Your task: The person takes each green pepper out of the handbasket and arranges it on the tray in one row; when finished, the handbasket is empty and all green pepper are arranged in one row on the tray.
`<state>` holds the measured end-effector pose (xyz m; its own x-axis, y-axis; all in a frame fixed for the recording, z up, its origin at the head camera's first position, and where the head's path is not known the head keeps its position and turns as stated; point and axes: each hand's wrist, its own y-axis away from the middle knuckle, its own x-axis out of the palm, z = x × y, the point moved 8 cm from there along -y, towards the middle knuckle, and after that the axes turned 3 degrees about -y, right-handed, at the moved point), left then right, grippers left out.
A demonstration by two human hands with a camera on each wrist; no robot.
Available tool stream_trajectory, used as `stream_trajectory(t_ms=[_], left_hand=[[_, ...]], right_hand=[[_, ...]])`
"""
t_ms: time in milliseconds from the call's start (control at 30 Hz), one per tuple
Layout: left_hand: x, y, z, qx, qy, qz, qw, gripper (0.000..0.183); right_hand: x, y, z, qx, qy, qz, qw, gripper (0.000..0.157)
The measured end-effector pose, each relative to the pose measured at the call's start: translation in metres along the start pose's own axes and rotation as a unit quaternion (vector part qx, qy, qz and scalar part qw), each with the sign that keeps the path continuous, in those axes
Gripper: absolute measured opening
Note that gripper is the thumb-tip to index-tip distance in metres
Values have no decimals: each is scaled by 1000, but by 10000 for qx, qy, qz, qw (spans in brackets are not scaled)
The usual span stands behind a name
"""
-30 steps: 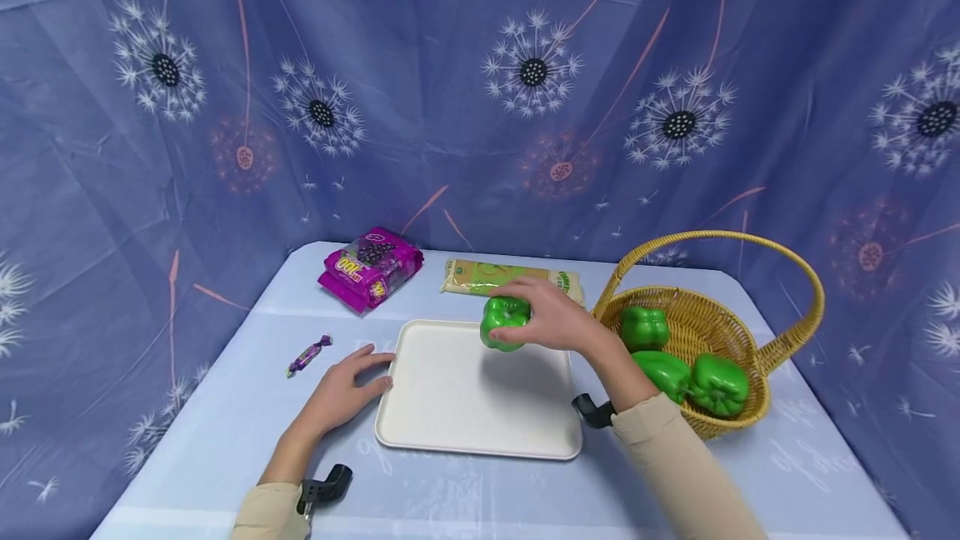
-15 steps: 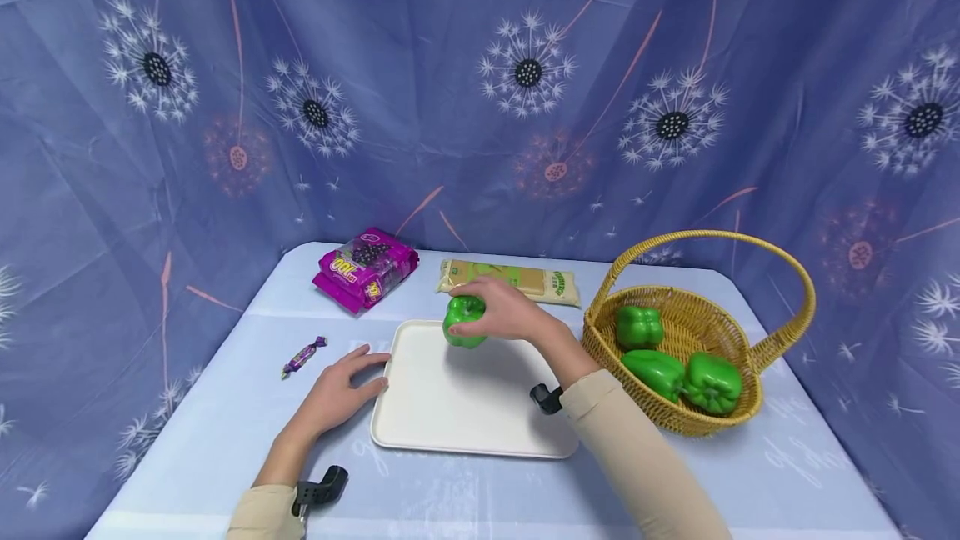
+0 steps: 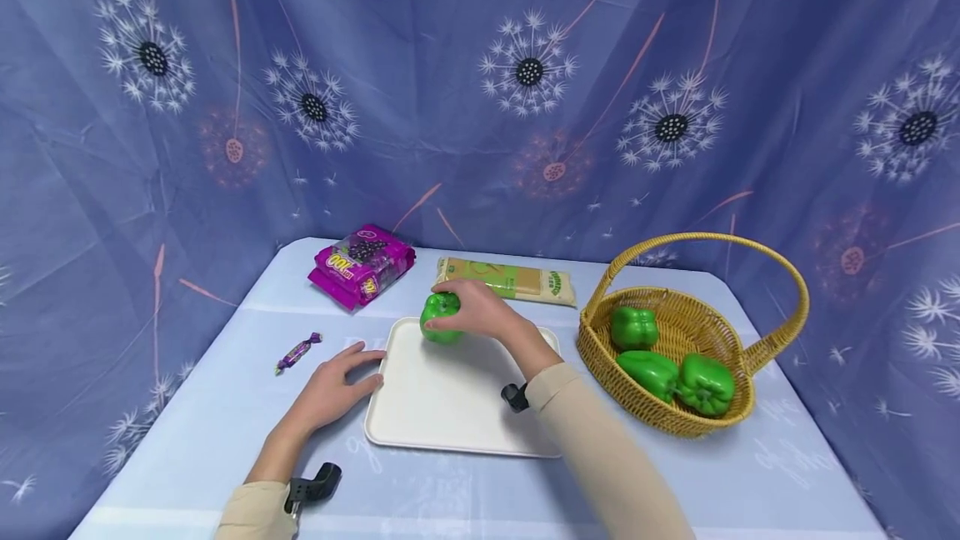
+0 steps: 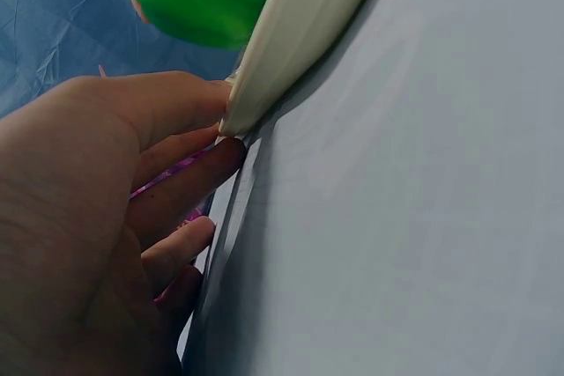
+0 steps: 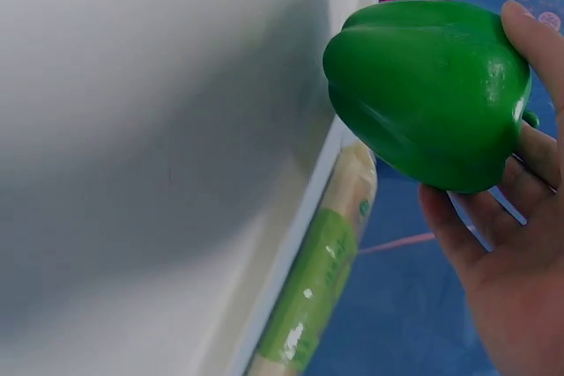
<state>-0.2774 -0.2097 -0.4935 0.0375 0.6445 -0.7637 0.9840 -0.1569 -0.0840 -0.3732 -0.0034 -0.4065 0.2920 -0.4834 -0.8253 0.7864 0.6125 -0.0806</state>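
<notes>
Now holding a pepper [image 3: 434, 312] over the tray [image 3: 450, 407]

Gripping it between thumb and fingers of the right hand [image 3: 480, 307], above the far left corner, apparently not touching down. With the left hand [image 3: 336, 387], touching the tray's left rim, fingers loosely extended. Judging by the pose, likely at the setting-down step. Next, probably calls for lowering onto the tray, then loosening thumb and fingers. Best to keep clear of the pack [image 3: 517, 280], just beyond the far rim.
</notes>
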Motion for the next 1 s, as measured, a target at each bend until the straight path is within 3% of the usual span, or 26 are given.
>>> stream_trajectory(t_ms=[400,767,1000], left_hand=[[2,-3,4,21,-13,78,10000,45],[2,-3,4,-15,8,88,10000,43],[3,-3,5,-62,9,122,9999,43]], right_hand=[[20,-22,3,93,139,11,9999,75],[30,-19,7,135,245,229,9993,81],[34,-23,9,283,-265,-91,9992,84]])
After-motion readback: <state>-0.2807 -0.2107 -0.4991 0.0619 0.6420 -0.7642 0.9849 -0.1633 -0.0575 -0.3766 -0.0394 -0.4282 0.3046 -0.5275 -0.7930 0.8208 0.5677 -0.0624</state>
